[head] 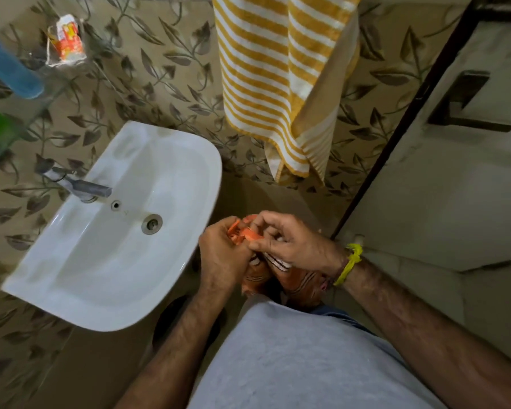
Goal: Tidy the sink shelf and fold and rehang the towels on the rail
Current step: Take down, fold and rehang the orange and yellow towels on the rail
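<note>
Leaf-patterned bathroom tiles behind, and just right of the sink (109,231) my left hand (222,255) and right hand (289,243) both pinch the bunched orange towel (242,233) (rest hangs below my fingers), so I'm mid-fold, next finding corners before rehanging beside the striped towel (266,69).

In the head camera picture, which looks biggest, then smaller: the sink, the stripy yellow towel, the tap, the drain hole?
1. sink
2. yellow striped towel, nearly as big and nearer the camera, so unsure
3. tap
4. drain
</note>
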